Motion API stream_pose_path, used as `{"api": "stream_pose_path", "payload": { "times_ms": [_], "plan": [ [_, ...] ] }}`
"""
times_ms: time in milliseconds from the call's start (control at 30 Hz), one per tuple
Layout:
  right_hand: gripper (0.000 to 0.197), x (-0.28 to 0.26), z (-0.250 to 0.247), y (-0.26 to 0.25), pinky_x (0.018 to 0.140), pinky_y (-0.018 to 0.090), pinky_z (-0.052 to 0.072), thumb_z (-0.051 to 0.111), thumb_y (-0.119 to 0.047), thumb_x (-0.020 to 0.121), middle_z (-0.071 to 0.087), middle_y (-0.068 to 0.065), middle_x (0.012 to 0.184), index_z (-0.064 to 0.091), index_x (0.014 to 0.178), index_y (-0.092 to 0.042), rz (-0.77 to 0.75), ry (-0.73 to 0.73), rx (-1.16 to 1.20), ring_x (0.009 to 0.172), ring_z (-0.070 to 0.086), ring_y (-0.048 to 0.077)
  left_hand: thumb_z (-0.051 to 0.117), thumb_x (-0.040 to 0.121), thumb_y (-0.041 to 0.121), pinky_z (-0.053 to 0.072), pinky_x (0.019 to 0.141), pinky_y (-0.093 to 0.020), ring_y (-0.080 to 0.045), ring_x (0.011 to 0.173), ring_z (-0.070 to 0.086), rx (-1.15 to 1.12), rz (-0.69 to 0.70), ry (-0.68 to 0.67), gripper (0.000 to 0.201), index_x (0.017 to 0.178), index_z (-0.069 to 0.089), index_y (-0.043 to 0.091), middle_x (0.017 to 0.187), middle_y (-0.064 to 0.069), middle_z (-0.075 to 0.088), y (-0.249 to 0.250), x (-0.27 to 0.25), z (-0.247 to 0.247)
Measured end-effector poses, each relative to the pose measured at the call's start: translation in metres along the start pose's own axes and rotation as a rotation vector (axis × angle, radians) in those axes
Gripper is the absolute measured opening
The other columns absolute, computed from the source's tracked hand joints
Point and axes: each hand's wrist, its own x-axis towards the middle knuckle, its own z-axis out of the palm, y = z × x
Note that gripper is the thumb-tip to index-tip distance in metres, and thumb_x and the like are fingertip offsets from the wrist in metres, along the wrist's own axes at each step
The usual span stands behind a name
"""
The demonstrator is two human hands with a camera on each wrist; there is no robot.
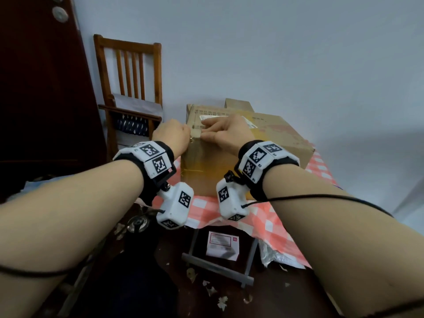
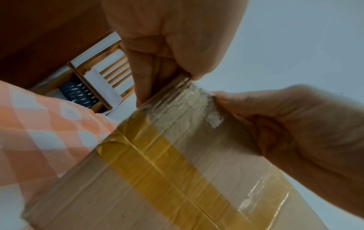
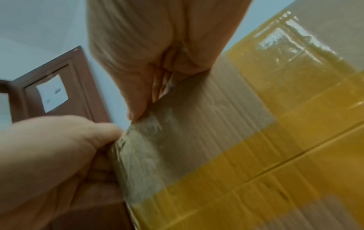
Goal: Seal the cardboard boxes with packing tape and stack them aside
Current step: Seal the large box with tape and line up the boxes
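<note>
The person's left hand (image 1: 171, 136) is curled at the near top-left corner of the brown cardboard box (image 1: 263, 138), and in its wrist view the thumb and fingers (image 2: 149, 87) pinch the end of a clear, whitish strip of packing tape (image 2: 183, 99) right where it leaves the box edge. To the right, the right hand (image 1: 226, 131) lies on the box top with its fingers bent, the thumb tip (image 3: 138, 113) bearing on the same strip at the edge; whether it pinches or only presses cannot be told through the blur. The box stands on a red-and-white checked tablecloth (image 1: 259, 216), with a broad yellow tape band (image 2: 167, 163) already crossing its near face. To do this step well, the left hand should likely keep the strip taut and square to the seam while the right smooths it flat from the corner inward, leaving no creases. The tape end thus sits inside the left grip and just beside the right thumb, both at one corner.
</note>
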Motion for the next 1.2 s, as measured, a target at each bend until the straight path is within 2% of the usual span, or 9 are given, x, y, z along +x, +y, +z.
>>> {"api": "stream_pose_path", "payload": {
  "times_ms": [100, 200, 300, 467, 633, 733, 833, 933, 1200],
  "plan": [
    [0.025, 0.002, 0.000, -0.001, 0.081, 0.030, 0.052, 0.068, -0.023, 0.083, 0.072, 0.003, 0.101, 0.065, 0.060, -0.013, 0.069, 0.073, 0.048, 0.093, 0.065, 0.019, 0.040, 0.097, 0.021, 0.051, 0.077, -0.037, -0.037, 0.091, 0.061, -0.185, -0.080, -0.060, 0.036, 0.094, 0.061, -0.008, 0.105, -0.026, 0.063, -0.009, 0.007, 0.003],
    [0.039, 0.005, 0.013, -0.005, 0.065, 0.029, 0.048, 0.064, -0.046, 0.084, 0.065, 0.003, 0.068, 0.054, 0.056, -0.020, 0.041, 0.102, -0.141, 0.066, 0.060, 0.018, 0.036, 0.098, 0.038, 0.053, 0.083, -0.041, -0.037, 0.090, 0.063, -0.151, -0.052, -0.058, 0.050, 0.098, 0.063, -0.004, 0.097, -0.021, 0.065, -0.006, 0.004, 0.002],
    [0.026, 0.009, 0.018, -0.009, 0.076, 0.030, 0.050, 0.061, -0.045, 0.087, 0.068, 0.000, 0.088, 0.067, 0.078, -0.021, 0.042, 0.101, -0.250, 0.083, 0.062, 0.016, 0.037, 0.097, 0.049, 0.055, 0.079, -0.041, -0.034, 0.082, 0.064, -0.057, 0.011, -0.039, 0.058, 0.085, 0.063, -0.001, 0.085, -0.018, 0.065, -0.004, 0.005, 0.002],
    [0.017, 0.013, 0.010, -0.003, 0.096, 0.033, 0.046, 0.058, -0.017, 0.092, 0.064, 0.001, 0.113, 0.063, 0.108, -0.016, 0.049, 0.104, -0.204, 0.106, 0.059, 0.018, 0.030, 0.101, 0.033, 0.045, 0.075, -0.034, -0.031, 0.079, 0.055, -0.017, 0.061, -0.019, 0.048, 0.072, 0.054, 0.002, 0.081, -0.018, 0.057, 0.000, 0.003, 0.002],
    [0.029, 0.002, 0.005, -0.002, 0.095, 0.038, 0.049, 0.070, -0.043, 0.080, 0.066, -0.004, 0.112, 0.070, 0.102, -0.024, 0.012, 0.013, -0.084, 0.103, 0.061, 0.012, 0.035, 0.097, 0.029, 0.051, 0.086, -0.041, -0.040, 0.095, 0.062, -0.301, -0.036, 0.011, 0.045, 0.093, 0.063, -0.005, 0.096, -0.025, 0.065, -0.019, 0.005, 0.004],
    [0.044, -0.003, 0.009, -0.003, 0.096, 0.037, 0.048, 0.078, -0.050, 0.068, 0.057, -0.003, 0.120, 0.071, 0.105, -0.028, -0.031, -0.012, -0.201, 0.108, 0.058, 0.016, 0.042, 0.092, 0.024, 0.049, 0.090, -0.041, -0.036, 0.099, 0.060, -0.141, 0.258, 0.066, 0.035, 0.118, 0.062, 0.012, 0.105, -0.016, 0.066, -0.023, -0.007, -0.001],
    [0.039, -0.004, 0.014, -0.005, 0.086, 0.030, 0.046, 0.077, -0.042, 0.072, 0.053, -0.001, 0.116, 0.068, 0.106, -0.026, -0.092, 0.032, -0.353, 0.106, 0.056, 0.019, 0.055, 0.086, 0.023, 0.049, 0.095, -0.041, -0.031, 0.106, 0.060, 0.054, 0.564, -0.045, 0.053, 0.138, 0.048, 0.026, 0.118, -0.011, 0.065, -0.028, -0.011, -0.009],
    [0.043, -0.004, 0.017, -0.005, 0.081, 0.029, 0.042, 0.077, -0.044, 0.072, 0.050, 0.000, 0.112, 0.066, 0.106, -0.021, -0.114, 0.034, -0.462, 0.104, 0.053, 0.020, 0.066, 0.085, 0.020, 0.041, 0.106, -0.039, -0.024, 0.124, 0.053, 0.041, 0.591, -0.091, 0.058, 0.140, 0.046, 0.016, 0.138, -0.006, 0.052, -0.040, -0.004, -0.010],
    [0.026, 0.002, 0.002, -0.005, 0.091, 0.027, 0.044, 0.071, -0.024, 0.082, 0.060, -0.003, 0.116, 0.074, 0.105, -0.013, -0.109, -0.077, -0.294, 0.106, 0.057, 0.015, 0.073, 0.078, 0.004, 0.038, 0.107, -0.025, -0.013, 0.120, 0.055, -0.211, 0.524, -0.094, 0.042, 0.119, 0.064, 0.007, 0.128, -0.005, 0.060, -0.042, 0.001, -0.011]
  ]
}}
